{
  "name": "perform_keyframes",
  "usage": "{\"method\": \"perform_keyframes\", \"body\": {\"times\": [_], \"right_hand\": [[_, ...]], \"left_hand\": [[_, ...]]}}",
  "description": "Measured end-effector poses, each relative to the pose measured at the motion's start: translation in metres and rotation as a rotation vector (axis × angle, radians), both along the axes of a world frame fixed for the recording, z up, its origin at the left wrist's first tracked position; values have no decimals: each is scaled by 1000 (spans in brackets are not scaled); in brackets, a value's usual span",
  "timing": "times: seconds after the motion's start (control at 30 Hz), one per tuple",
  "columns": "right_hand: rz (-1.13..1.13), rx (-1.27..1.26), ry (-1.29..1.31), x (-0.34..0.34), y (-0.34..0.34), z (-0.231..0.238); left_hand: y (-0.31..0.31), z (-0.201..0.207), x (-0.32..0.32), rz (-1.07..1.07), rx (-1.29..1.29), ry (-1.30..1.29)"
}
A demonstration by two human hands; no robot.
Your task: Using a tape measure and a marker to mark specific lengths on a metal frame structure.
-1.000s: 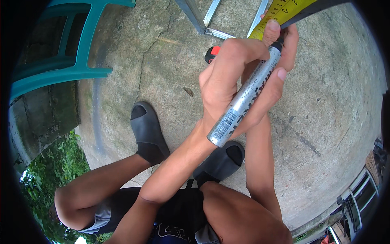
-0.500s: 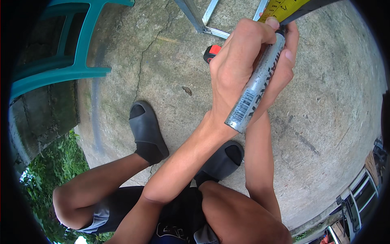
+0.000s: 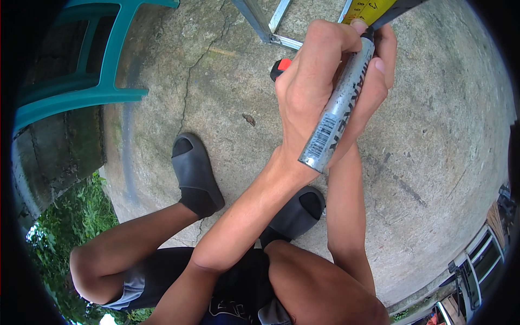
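Where the concrete slab [image 3: 433, 162] meets its far edge, a silver marker [image 3: 338, 105] stands tilted, tip up against a yellow tape measure [image 3: 371, 10]. Left hand [image 3: 311, 92]: wrapped round the marker's barrel. Right hand [image 3: 379, 70]: behind the marker, fingers touching it; grip cannot be told. Red-and-black object [image 3: 280, 67]: just beside the left hand. Metal frame pieces [image 3: 268, 24]: far edge. Dark slip-on shoes [image 3: 195, 176]: near edge. Teal plastic chair [image 3: 86, 81]: left edge.
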State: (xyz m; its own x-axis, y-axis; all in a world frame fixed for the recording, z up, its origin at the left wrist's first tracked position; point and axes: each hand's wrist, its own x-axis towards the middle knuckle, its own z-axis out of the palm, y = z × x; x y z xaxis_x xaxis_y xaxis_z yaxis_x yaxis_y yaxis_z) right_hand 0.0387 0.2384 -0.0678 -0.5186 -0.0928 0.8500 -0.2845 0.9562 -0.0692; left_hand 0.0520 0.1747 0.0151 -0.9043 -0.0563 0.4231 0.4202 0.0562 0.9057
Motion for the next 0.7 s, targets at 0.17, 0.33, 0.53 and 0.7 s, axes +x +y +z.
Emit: {"method": "perform_keyframes", "body": {"times": [0.17,0.33,0.53,0.7], "right_hand": [[29,11,-64,0,1,4],[34,-149,-11,-4,-5,2],[306,-768,-217,-7,-3,25],[490,-1175,-354,-11,-3,35]], "left_hand": [[1,-2,0,5,1,13],[0,-3,1,9,-36,-9],[0,-6,-2,45,-103,64],[-1,-6,-3,79,-50,35]]}}
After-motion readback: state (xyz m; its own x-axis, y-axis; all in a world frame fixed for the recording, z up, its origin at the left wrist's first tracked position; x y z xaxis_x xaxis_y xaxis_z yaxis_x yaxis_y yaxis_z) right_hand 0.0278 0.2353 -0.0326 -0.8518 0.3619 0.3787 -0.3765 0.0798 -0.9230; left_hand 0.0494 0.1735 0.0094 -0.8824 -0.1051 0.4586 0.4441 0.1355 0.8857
